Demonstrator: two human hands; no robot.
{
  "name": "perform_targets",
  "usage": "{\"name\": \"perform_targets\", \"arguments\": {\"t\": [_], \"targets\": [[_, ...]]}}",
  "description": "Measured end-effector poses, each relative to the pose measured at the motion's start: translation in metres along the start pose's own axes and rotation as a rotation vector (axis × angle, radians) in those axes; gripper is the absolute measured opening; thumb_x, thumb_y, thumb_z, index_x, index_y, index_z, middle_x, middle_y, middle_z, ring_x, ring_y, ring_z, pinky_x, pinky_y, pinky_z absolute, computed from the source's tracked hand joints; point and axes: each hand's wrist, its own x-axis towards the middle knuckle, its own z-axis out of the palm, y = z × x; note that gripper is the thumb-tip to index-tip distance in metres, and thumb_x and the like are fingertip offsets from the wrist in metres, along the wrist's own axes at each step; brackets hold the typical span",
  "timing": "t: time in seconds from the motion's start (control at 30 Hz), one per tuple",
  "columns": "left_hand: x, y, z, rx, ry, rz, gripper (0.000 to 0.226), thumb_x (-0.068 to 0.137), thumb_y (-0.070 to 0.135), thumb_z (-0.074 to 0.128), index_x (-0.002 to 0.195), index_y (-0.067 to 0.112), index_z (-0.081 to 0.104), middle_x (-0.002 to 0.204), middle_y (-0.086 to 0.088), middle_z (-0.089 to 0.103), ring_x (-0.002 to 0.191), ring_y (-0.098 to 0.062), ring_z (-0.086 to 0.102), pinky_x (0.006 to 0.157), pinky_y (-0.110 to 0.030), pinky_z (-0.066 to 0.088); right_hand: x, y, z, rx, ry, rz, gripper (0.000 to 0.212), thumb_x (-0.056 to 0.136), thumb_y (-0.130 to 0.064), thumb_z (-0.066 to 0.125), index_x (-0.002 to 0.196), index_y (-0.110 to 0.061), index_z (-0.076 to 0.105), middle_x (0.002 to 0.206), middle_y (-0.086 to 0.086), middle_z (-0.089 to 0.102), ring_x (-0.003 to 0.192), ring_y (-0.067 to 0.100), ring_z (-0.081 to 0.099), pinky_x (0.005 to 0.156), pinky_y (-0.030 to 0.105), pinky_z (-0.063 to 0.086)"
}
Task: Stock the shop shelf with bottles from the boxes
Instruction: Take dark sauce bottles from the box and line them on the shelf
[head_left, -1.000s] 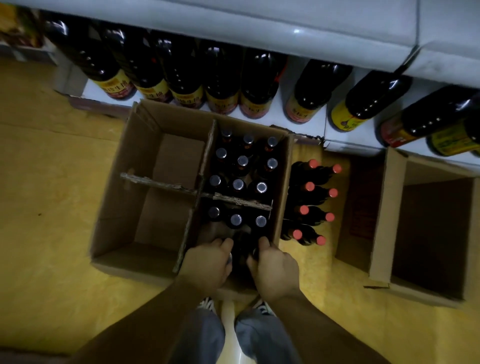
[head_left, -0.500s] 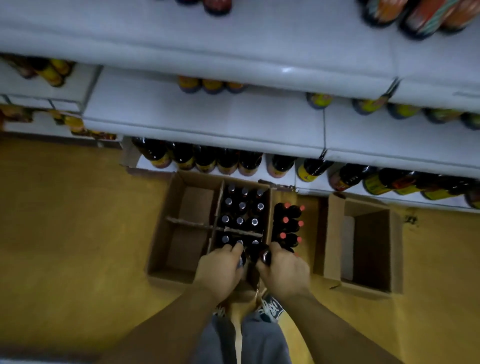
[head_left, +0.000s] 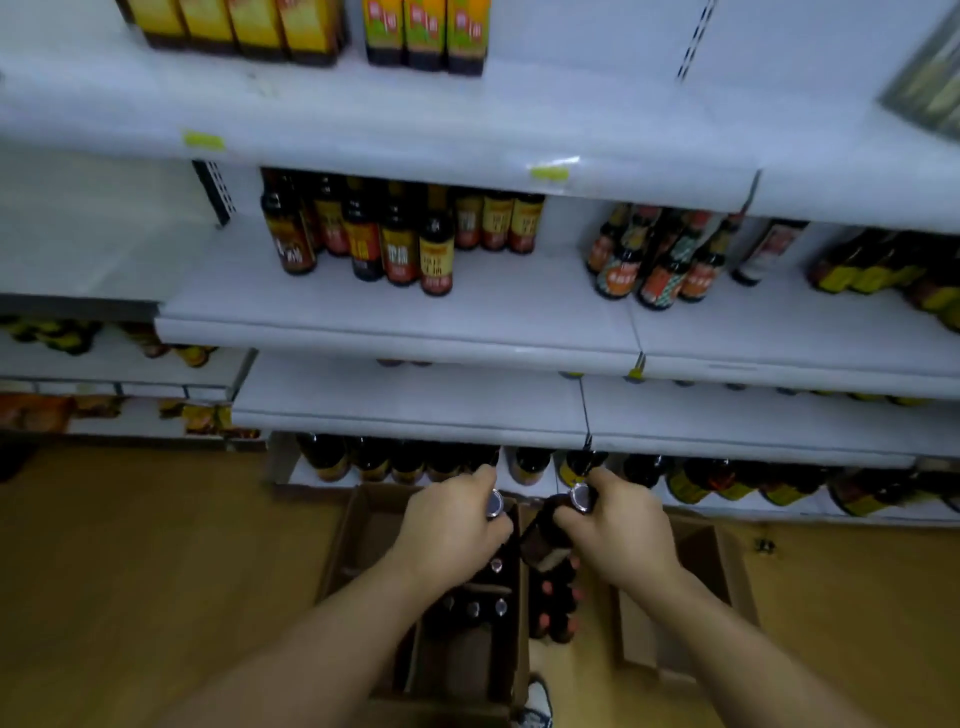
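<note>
My left hand (head_left: 452, 525) grips the neck of a dark bottle (head_left: 493, 503), only its silver cap showing past my fingers. My right hand (head_left: 621, 525) grips a second dark bottle (head_left: 545, 535) by the neck, its body hanging tilted below. Both bottles are held up above the open cardboard box (head_left: 358, 530) on the floor, where several silver-capped bottles (head_left: 475, 605) still stand. White shop shelves rise in front; the middle shelf (head_left: 498, 312) carries labelled dark bottles (head_left: 400, 244) at the back.
Red-capped bottles (head_left: 556, 608) stand on the floor between the box and a second open box (head_left: 727, 561) to the right. The bottom shelf holds a row of large dark bottles (head_left: 374, 460). Another bottle group (head_left: 660, 254) stands on the middle shelf's right section. Yellow floor lies to the left.
Both hands have lifted out of the box, each with a bottle. My view has risen from the box to the shelves, which now fill the upper frame.
</note>
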Motion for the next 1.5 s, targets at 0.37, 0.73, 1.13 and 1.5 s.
{"name": "perform_targets", "arguments": {"t": [0.37,0.73,1.13,1.5], "targets": [[0.045,0.086,-0.118,-0.105,0.186,-0.002,0.029,0.084,0.042,0.063,0.078,0.022,0.042,0.073,0.004,0.054,0.073,-0.023,0.053,0.058,-0.037,0.036,0.03,-0.038,-0.159,0.032,0.056,-0.159,0.033,0.082,-0.04,0.075,0.077,-0.013,0.056,0.07,0.008,0.06,0.062,0.022,0.058,0.054,0.045,0.046],[0.126,0.188,-0.239,-0.109,0.282,0.089,0.024,0.08,0.034,0.072,0.079,0.015,0.057,0.076,-0.004,0.06,0.065,-0.021,0.056,0.055,-0.033,0.043,0.096,-0.102,-0.331,-0.008,0.12,-0.38,0.032,0.078,-0.035,0.074,0.075,-0.005,0.063,0.053,0.003,0.062,0.045,0.019,0.058,0.048,0.03,0.046],[0.217,0.271,-0.372,0.015,0.426,0.129,0.022,0.085,0.03,0.074,0.077,0.014,0.061,0.07,-0.004,0.06,0.061,-0.021,0.055,0.054,-0.03,0.045,0.182,-0.168,-0.45,0.119,0.198,-0.402,0.025,0.08,-0.025,0.075,0.079,-0.001,0.068,0.048,0.009,0.066,0.041,0.018,0.064,0.045,0.022,0.051],[0.316,0.267,-0.408,0.064,0.393,0.033,0.018,0.093,0.035,0.069,0.098,0.019,0.062,0.094,-0.01,0.068,0.074,-0.024,0.062,0.059,-0.034,0.052,0.286,-0.188,-0.465,0.176,0.256,-0.34,0.02,0.084,-0.018,0.073,0.086,-0.002,0.061,0.079,0.013,0.071,0.052,0.022,0.07,0.054,0.034,0.062]]}}
